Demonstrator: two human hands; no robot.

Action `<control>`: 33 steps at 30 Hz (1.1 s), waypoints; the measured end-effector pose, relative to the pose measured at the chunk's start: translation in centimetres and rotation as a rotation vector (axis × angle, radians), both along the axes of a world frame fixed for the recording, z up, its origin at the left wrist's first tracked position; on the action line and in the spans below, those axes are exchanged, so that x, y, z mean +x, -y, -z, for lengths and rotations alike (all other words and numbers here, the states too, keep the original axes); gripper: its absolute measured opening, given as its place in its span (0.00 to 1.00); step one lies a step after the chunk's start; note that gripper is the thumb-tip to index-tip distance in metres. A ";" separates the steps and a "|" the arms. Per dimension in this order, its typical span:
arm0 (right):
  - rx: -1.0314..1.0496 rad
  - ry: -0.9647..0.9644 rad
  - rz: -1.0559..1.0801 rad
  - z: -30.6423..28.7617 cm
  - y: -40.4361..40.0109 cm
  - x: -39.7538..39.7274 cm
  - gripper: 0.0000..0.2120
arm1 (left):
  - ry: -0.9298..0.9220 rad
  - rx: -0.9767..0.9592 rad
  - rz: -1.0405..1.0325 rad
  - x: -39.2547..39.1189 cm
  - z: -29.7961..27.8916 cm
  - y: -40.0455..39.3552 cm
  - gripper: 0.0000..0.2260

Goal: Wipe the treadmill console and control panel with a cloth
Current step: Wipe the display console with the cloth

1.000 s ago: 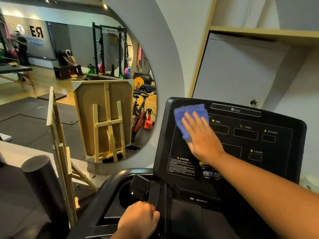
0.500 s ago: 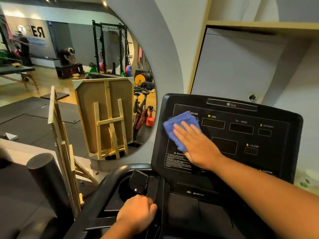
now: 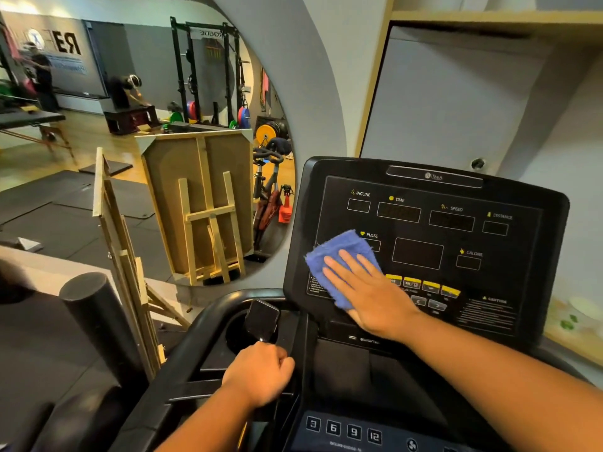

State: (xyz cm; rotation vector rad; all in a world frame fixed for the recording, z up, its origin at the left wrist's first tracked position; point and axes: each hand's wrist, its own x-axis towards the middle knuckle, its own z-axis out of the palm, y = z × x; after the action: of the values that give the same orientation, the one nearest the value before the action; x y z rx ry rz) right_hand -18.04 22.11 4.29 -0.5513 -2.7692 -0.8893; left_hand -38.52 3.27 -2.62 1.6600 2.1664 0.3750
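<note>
The black treadmill console (image 3: 424, 243) stands upright ahead, with display windows labelled incline, time, speed and distance. A blue cloth (image 3: 336, 256) lies flat on its lower left corner. My right hand (image 3: 368, 295) presses on the cloth with straight, spread fingers and covers its right part. My left hand (image 3: 261, 373) is curled in a fist around the treadmill's left handle, just below a black phone-like device (image 3: 262, 319) that sits in the cup holder. A lower control panel (image 3: 346, 432) with number buttons shows at the bottom.
A round wall mirror (image 3: 130, 125) at the left reflects a gym with racks, weight plates and people. A wooden easel (image 3: 127, 262) leans beside a black foam roller (image 3: 98, 321). A grey wall and a wooden shelf (image 3: 489, 21) rise behind the console.
My right hand has slid the cloth down the console's left side, from the top corner to the lower left. My left hand stayed on the handle. The view tilted down.
</note>
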 end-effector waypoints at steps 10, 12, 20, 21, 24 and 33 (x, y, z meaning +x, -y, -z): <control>-0.095 -0.468 0.427 -8.0 -3.1 -1.9 0.32 | 0.031 0.004 -0.004 -0.1 0.0 0.1 0.18; -0.094 -0.486 0.404 -7.4 -2.3 -4.3 0.33 | 0.030 0.001 -0.011 0.0 0.1 0.1 0.17; -0.105 0.116 -0.109 -0.8 0.3 -1.7 0.31 | -0.026 -0.023 -0.004 0.2 0.1 -0.1 0.18; -0.124 0.163 -0.123 -0.3 0.4 -0.3 0.31 | -0.031 -0.023 -0.005 0.2 0.1 -0.1 0.18; -0.203 0.257 -0.125 -0.2 0.0 4.2 0.30 | -0.034 -0.017 0.001 0.2 0.0 0.0 0.18; -0.211 0.298 -0.177 -1.3 0.0 2.9 0.28 | 0.001 -0.030 -0.018 0.0 0.2 -0.1 0.18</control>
State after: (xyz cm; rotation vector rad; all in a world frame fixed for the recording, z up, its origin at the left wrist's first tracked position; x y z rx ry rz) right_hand -15.14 22.12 5.54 -0.2103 -3.1441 -0.6936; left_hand -38.49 3.38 -2.78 1.6259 2.1769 0.3467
